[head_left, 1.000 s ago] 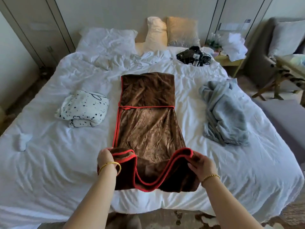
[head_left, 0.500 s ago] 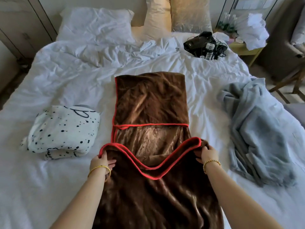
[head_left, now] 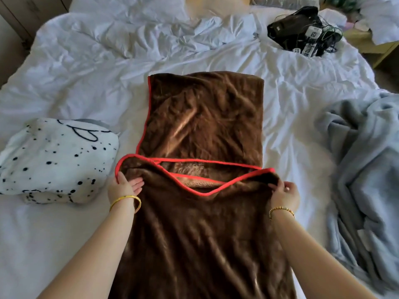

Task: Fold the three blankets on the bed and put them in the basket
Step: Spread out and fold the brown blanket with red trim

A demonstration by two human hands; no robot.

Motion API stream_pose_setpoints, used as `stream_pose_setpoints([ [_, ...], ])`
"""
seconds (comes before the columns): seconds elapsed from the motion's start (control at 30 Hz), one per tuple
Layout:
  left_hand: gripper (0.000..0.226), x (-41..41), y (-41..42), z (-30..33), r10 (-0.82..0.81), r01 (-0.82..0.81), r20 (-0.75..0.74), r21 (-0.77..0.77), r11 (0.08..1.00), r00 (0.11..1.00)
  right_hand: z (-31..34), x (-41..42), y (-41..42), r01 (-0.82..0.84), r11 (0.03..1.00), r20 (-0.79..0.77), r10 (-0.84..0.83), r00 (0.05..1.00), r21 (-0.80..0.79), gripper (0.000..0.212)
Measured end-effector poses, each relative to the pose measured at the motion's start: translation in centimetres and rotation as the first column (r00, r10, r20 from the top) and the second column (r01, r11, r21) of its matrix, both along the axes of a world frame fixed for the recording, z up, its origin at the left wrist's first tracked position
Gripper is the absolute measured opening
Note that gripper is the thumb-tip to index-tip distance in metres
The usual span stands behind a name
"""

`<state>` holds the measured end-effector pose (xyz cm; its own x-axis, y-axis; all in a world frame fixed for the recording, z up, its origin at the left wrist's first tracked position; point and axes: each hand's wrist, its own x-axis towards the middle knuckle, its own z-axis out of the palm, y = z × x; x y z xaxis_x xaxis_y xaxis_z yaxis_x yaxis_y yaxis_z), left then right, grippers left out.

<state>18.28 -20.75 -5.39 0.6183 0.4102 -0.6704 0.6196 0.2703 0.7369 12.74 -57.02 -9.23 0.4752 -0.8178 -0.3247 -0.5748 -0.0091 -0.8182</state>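
Observation:
A brown blanket [head_left: 205,117] with red trim lies lengthwise down the middle of the white bed [head_left: 64,67]. Its near end is lifted and folded over toward the far end. My left hand [head_left: 124,186] grips the left corner of that raised edge. My right hand [head_left: 285,194] pinches the right corner. The red edge sags between them, close to another red-trimmed edge lying across the blanket. A white blanket with black spots [head_left: 54,158] sits folded on the left. A grey-blue blanket [head_left: 364,169] lies crumpled on the right. No basket is in view.
A black bundle of cables and devices [head_left: 302,29] rests on the bed at the far right. Pillows [head_left: 129,7] line the headboard end. A yellow bedside table [head_left: 371,46] stands past the right edge of the bed.
Both hands carried the near end of the brown blanket up and away from me, over the rest of it. The view leaned in closer over the bed.

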Motion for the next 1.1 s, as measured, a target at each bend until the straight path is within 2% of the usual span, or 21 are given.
stream_pose_setpoints([
  [0.07,0.049,1.7,-0.5,-0.8,-0.017,0.023,-0.055,0.097,0.995,0.998,-0.4,1.3,-0.2,-0.098,0.994,-0.036,0.100,0.994,0.049,0.012],
  [0.13,0.056,2.1,-0.9,-1.7,-0.123,0.202,-0.250,0.320,0.926,0.960,-0.6,1.8,0.4,-0.247,0.962,-0.079,0.256,0.963,0.113,0.035],
  [0.17,0.066,1.7,-1.5,-2.1,-0.177,0.314,-0.317,0.459,0.831,0.932,-0.8,1.7,0.9,-0.320,0.941,-0.076,0.330,0.941,0.111,0.046],
  [0.2,0.076,0.9,-2.2,-2.6,-0.241,0.386,-0.312,0.590,0.709,0.919,-0.8,1.3,1.8,-0.390,0.919,-0.081,0.393,0.916,0.050,0.054],
  [0.27,0.081,-1.1,-4.2,-3.0,-0.442,0.423,-0.232,0.812,0.403,0.867,-0.8,0.4,3.8,-0.521,0.813,-0.131,0.505,0.853,-0.260,0.058],
  [0.3,0.078,-1.7,-5.1,-3.3,-0.533,0.420,-0.254,0.881,0.217,0.807,-0.8,0.1,4.8,-0.580,0.686,-0.191,0.559,0.807,-0.438,0.059],
  [0.33,0.074,-1.7,-5.4,-4.2,-0.595,0.416,-0.302,0.907,0.061,0.745,-1.1,0.0,5.6,-0.625,0.537,-0.266,0.598,0.756,-0.566,0.061],
  [0.4,0.062,-0.2,-5.5,-4.6,-0.666,0.505,-0.450,0.854,-0.127,0.594,-1.6,0.8,6.4,-0.711,0.320,-0.406,0.645,0.648,-0.626,0.063],
  [0.47,0.047,2.0,-5.0,-4.9,-0.678,0.611,-0.588,0.750,-0.252,0.442,-1.4,2.3,6.4,-0.827,0.229,-0.559,0.641,0.525,-0.514,0.052],
  [0.53,0.031,3.7,-4.9,-4.6,-0.661,0.613,-0.669,0.691,-0.384,0.340,-1.2,4.0,5.8,-0.900,0.186,-0.665,0.618,0.419,-0.394,0.033],
  [0.57,0.025,4.3,-5.0,-4.3,-0.652,0.581,-0.677,0.698,-0.419,0.343,-1.0,4.7,5.7,-0.909,0.173,-0.683,0.611,0.401,-0.379,0.025],
  [0.6,0.021,4.8,-5.2,-4.1,-0.639,0.542,-0.660,0.729,-0.418,0.395,-0.8,5.4,5.7,-0.898,0.189,-0.660,0.621,0.423,-0.398,0.020],
  [0.67,0.020,5.3,-5.2,-3.7,-0.605,0.500,-0.592,0.796,-0.340,0.532,-0.5,6.6,5.9,-0.805,0.301,-0.541,0.614,0.574,-0.511,0.019],
  [0.73,0.039,5.1,-5.5,-4.2,-0.588,0.506,-0.556,0.819,-0.270,0.587,-0.3,7.5,6.5,-0.707,0.401,-0.451,0.564,0.692,-0.583,0.036],
  [0.8,0.057,4.8,-6.3,-4.7,-0.663,0.441,-0.491,0.859,-0.261,0.564,-0.4,7.8,7.8,-0.690,0.337,-0.433,0.584,0.687,-0.640,0.054],
  [0.87,0.059,4.8,-7.0,-5.5,-0.757,0.341,-0.414,0.902,-0.267,0.504,-1.3,8.0,9.2,-0.743,0.139,-0.487,0.674,0.555,-0.655,0.057],
  [0.9,0.059,5.1,-7.1,-5.8,-0.766,0.386,-0.440,0.882,-0.270,0.468,-1.9,8.0,9.5,-0.806,0.059,-0.569,0.678,0.466,-0.589,0.055],
  [0.93,0.059,5.3,-6.8,-6.2,-0.745,0.483,-0.506,0.829,-0.281,0.434,-2.8,8.0,9.5,-0.862,0.052,-0.636,0.653,0.411,-0.504,0.054],
  [0.97,0.058,5.5,-6.4,-6.8,-0.703,0.576,-0.593,0.754,-0.315,0.392,-3.6,7.9,9.1,-0.902,0.118,-0.688,0.608,0.396,-0.415,0.056],
  [1.03,0.053,5.8,-5.5,-7.3,-0.649,0.593,-0.664,0.707,-0.384,0.370,-4.7,7.9,8.0,-0.892,0.248,-0.745,0.490,0.452,-0.378,0.058],
  [1.1,0.039,6.5,-5.4,-6.2,-0.664,0.535,-0.619,0.759,-0.371,0.419,-4.2,8.3,8.1,-0.839,0.308,-0.706,0.452,0.544,-0.449,0.051],
])
